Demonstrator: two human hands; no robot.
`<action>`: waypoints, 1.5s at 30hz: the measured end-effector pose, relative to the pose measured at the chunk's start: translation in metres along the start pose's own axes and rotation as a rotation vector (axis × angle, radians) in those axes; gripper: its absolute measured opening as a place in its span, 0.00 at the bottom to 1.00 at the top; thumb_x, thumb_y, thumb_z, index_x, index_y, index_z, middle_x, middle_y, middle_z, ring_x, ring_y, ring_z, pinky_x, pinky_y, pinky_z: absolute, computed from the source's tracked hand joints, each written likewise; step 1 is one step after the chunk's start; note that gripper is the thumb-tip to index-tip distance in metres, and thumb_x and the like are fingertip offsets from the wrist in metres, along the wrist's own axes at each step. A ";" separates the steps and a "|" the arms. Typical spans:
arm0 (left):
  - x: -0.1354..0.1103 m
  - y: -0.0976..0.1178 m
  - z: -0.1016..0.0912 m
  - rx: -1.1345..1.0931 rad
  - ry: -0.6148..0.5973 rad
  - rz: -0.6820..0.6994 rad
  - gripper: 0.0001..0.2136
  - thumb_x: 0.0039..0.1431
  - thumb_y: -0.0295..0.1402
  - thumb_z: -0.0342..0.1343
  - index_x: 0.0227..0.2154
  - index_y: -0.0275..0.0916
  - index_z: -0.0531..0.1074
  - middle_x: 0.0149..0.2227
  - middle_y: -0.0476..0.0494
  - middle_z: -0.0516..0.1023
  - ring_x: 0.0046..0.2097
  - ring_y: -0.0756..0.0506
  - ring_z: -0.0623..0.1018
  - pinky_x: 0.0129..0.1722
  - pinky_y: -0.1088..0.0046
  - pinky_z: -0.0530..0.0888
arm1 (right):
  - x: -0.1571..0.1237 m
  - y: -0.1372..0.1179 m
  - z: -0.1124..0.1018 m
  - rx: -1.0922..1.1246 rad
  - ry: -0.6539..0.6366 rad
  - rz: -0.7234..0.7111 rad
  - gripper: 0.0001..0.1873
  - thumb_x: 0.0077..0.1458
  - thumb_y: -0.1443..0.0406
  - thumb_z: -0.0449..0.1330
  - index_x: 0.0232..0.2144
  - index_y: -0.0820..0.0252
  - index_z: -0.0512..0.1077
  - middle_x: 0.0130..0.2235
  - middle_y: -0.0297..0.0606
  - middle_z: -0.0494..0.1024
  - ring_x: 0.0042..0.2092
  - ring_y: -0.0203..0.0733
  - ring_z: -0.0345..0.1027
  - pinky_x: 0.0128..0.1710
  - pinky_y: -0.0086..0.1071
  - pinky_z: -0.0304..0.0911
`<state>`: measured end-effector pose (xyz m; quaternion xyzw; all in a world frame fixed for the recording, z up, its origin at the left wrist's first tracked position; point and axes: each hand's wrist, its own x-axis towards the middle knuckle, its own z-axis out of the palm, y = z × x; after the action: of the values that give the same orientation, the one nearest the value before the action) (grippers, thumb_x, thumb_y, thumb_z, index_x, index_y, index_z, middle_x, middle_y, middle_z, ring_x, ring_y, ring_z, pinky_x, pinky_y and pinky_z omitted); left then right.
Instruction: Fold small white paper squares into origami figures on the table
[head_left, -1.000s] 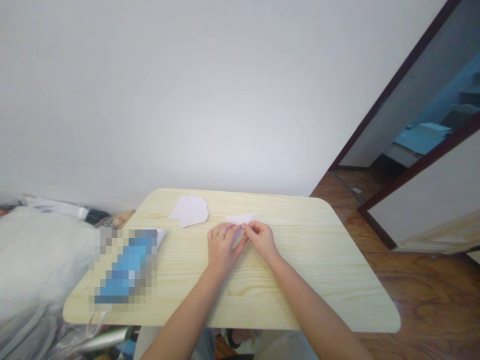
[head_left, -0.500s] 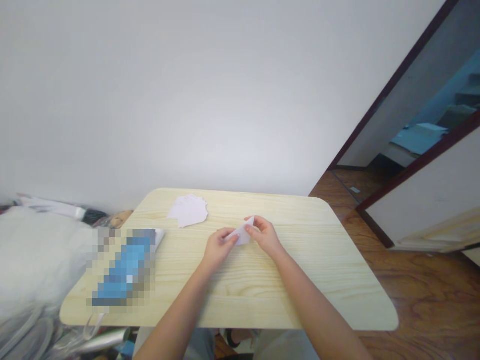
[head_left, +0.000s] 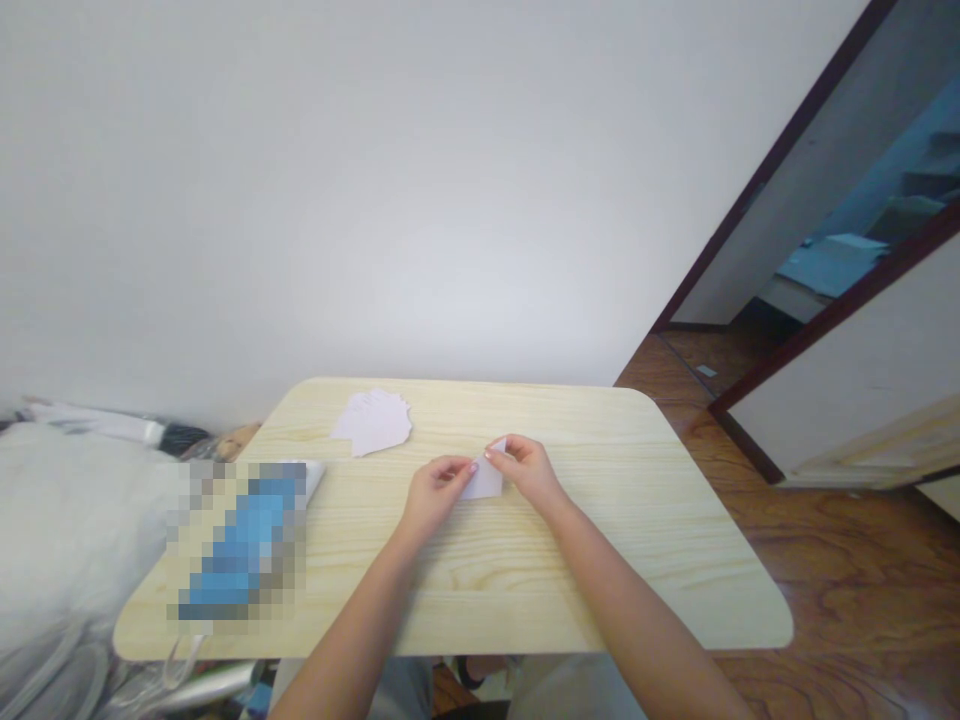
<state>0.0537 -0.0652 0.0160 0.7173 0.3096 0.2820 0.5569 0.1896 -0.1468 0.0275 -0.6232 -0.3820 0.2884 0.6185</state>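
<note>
Over the middle of the light wooden table (head_left: pixel 480 590), a small white piece of paper (head_left: pixel 484 483) is held between both hands. My left hand (head_left: pixel 436 490) pinches its upper left part between thumb and fingers. My right hand (head_left: pixel 525 468) grips the upper right corner, thumb in front and fingers behind. Part of the paper is covered by the fingers. Farther back and to the left, a fanned pile of white paper pieces (head_left: pixel 377 422) lies flat on the table, apart from both hands.
A blurred-out blue device (head_left: pixel 251 540) lies at the table's left side, with a white cable (head_left: pixel 184 655) below it. White bulky bedding or bags (head_left: pixel 67 530) crowd the left edge. A white wall (head_left: pixel 465 200) rises behind; a doorway (head_left: pixel 810 240) is at right.
My left thumb and fingers have shifted up along the paper toward my right hand, and the paper's lower edge now lies more level. The camera view has moved slightly.
</note>
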 end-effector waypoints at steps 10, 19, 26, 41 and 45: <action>0.001 -0.004 -0.003 -0.010 0.017 -0.083 0.12 0.43 0.41 0.57 0.24 0.36 0.75 0.26 0.45 0.77 0.26 0.48 0.72 0.25 0.76 0.66 | 0.008 0.003 -0.010 0.265 0.250 0.084 0.10 0.38 0.59 0.63 0.24 0.60 0.72 0.24 0.33 0.72 0.27 0.35 0.65 0.30 0.29 0.62; 0.005 -0.003 -0.004 -0.270 0.086 -0.240 0.14 0.41 0.41 0.60 0.28 0.35 0.75 0.27 0.47 0.77 0.28 0.50 0.73 0.27 0.78 0.66 | 0.006 0.002 -0.006 0.270 -0.048 0.176 0.15 0.39 0.58 0.63 0.30 0.60 0.72 0.31 0.37 0.76 0.30 0.34 0.68 0.33 0.30 0.64; 0.005 -0.005 -0.005 -0.396 0.055 -0.251 0.13 0.40 0.38 0.61 0.28 0.34 0.73 0.24 0.49 0.75 0.23 0.53 0.70 0.23 0.79 0.64 | 0.000 0.010 0.005 0.182 -0.100 0.154 0.10 0.38 0.62 0.63 0.24 0.61 0.69 0.24 0.31 0.73 0.23 0.32 0.65 0.23 0.27 0.61; 0.002 -0.002 -0.004 -0.513 -0.118 -0.309 0.20 0.43 0.47 0.57 0.28 0.31 0.72 0.22 0.47 0.71 0.21 0.54 0.68 0.18 0.81 0.63 | -0.003 0.015 -0.005 -0.224 -0.133 -0.332 0.15 0.46 0.73 0.52 0.33 0.54 0.75 0.38 0.38 0.75 0.39 0.40 0.68 0.37 0.33 0.64; -0.001 0.002 -0.007 -0.571 -0.264 -0.340 0.25 0.47 0.52 0.50 0.36 0.32 0.72 0.31 0.39 0.74 0.27 0.50 0.74 0.17 0.81 0.65 | -0.004 0.008 -0.005 -0.320 -0.039 -0.388 0.15 0.47 0.73 0.52 0.33 0.54 0.75 0.38 0.38 0.75 0.40 0.39 0.68 0.39 0.33 0.64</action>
<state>0.0480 -0.0620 0.0197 0.5012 0.2583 0.1653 0.8092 0.1930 -0.1524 0.0190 -0.6223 -0.5472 0.1122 0.5484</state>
